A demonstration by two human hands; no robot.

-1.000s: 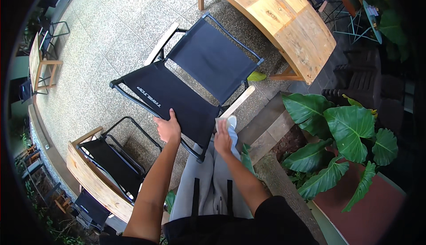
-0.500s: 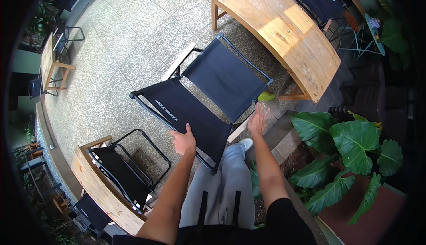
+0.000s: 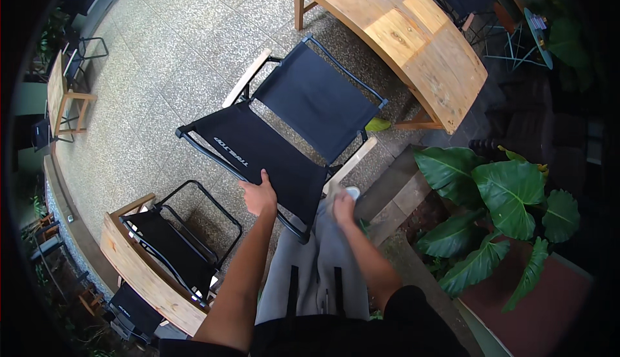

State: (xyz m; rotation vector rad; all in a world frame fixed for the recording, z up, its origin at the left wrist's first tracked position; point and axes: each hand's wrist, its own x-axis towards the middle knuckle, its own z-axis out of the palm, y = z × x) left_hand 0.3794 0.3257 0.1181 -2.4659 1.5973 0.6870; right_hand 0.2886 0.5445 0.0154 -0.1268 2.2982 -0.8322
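Observation:
A black folding camp chair with a dark tube frame stands in front of me, its backrest closest to my legs. My left hand grips the top edge of the backrest, thumb on the cloth and fingers over the tube. At the chair's right side runs a pale wooden armrest. Beside the near end of that armrest is my right hand, smeared by motion, so its fingers cannot be made out. A second wooden armrest lies on the chair's left.
A wooden table stands beyond the chair to the right. At the lower left, another black chair is beside a curved-looking wooden table. Big green leaves spread over a planting bed at right. Speckled tile floor reaches far left.
My right hand has come back along the right armrest toward my body, off its farther part. My left hand keeps its hold on the backrest. The whole view has shifted slightly.

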